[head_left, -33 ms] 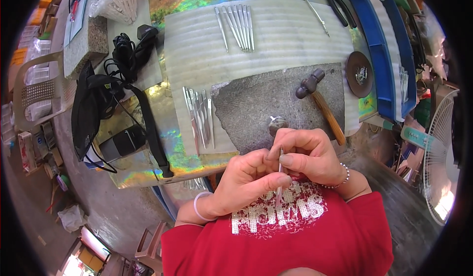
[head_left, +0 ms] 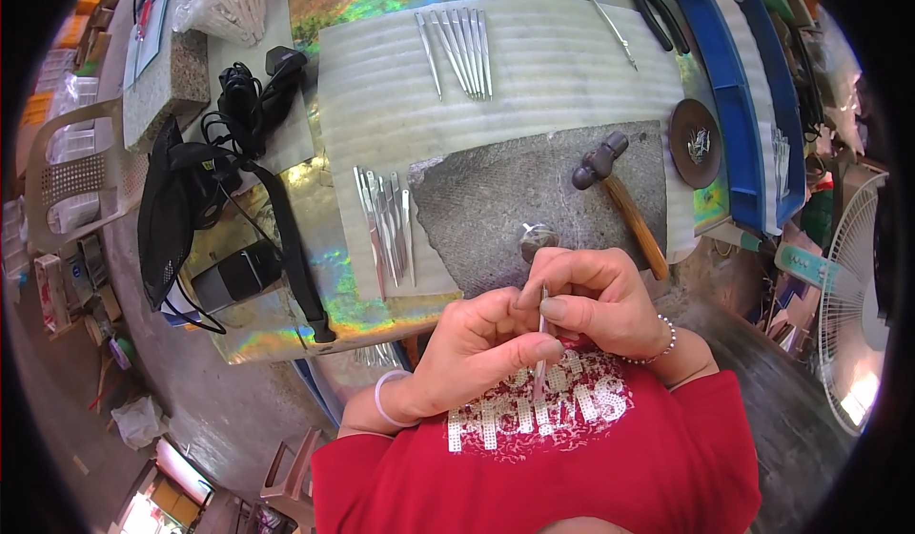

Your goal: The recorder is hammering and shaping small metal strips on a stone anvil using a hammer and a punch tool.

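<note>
Close in front of my chest, both hands are closed on one slim, silvery, pointed metal piece (head_left: 541, 343), held nearly upright. My right hand (head_left: 602, 296) pinches its upper part between thumb and forefinger. My left hand (head_left: 477, 343) has curled fingers against my right fingertips, its thumb on the piece lower down. Just beyond my hands lies a grey stone slab (head_left: 477, 200), bearing a small round shiny metal object (head_left: 537, 236) and a hammer (head_left: 627, 212) with a wooden handle. Several slim metal pieces (head_left: 389, 224) lie left of the slab.
More pointed metal pieces (head_left: 464, 52) lie fanned on the white foam sheet (head_left: 543, 86). A brown dish (head_left: 688, 119) holds small metal bits, beside blue trays (head_left: 734, 105). Pliers (head_left: 658, 10) and a thin pen-like tool (head_left: 613, 31) lie behind. Black straps (head_left: 286, 248) and cables occupy the left; a fan (head_left: 858, 296) stands right.
</note>
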### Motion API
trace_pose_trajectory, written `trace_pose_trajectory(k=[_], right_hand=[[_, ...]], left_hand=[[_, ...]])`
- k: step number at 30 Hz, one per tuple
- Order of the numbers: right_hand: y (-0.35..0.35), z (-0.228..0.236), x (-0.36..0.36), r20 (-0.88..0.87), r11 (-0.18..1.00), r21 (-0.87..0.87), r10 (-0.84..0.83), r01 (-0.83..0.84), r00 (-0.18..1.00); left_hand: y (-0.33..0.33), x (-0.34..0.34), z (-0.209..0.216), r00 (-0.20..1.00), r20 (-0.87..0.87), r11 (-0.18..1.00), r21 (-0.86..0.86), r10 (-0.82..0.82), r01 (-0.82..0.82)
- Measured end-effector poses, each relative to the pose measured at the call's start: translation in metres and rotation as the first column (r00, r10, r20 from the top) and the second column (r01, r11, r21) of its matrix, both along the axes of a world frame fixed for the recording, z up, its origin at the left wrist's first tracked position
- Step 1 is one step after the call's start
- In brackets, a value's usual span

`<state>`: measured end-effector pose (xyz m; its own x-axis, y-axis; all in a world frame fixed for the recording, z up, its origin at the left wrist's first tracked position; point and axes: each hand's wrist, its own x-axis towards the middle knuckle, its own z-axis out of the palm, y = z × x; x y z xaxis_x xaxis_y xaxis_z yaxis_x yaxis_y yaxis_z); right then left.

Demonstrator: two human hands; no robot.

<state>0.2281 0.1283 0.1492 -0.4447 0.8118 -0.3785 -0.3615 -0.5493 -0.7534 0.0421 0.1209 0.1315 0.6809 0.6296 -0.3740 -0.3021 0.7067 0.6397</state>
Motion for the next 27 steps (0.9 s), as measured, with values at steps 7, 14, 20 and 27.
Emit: trace_pose_trajectory(k=[7, 14, 20, 27], right_hand=[[0.001, 0.009, -0.006, 0.021, 0.994, -0.112, -0.013, 0.015, 1.0], [-0.002, 0.007, -0.009, 0.108, 0.998, -0.059, 0.016, -0.009, 0.994], [-0.006, 0.003, -0.014, 0.073, 0.999, 0.04, -0.015, 0.012, 0.997], [-0.008, 0.01, -0.013, 0.09, 0.998, -0.055, -0.031, 0.036, 0.996]], left_hand=[[-0.003, -0.006, -0.001, 0.998, 0.048, 0.999, -0.015, -0.033, 0.034], [-0.005, -0.009, -0.005, 0.997, 0.062, 0.998, 0.037, -0.043, 0.041], [-0.006, -0.01, -0.002, 0.997, 0.072, 0.998, 0.047, -0.038, 0.035], [-0.007, -0.015, 0.003, 0.998, 0.054, 0.999, 0.025, -0.038, 0.037]])
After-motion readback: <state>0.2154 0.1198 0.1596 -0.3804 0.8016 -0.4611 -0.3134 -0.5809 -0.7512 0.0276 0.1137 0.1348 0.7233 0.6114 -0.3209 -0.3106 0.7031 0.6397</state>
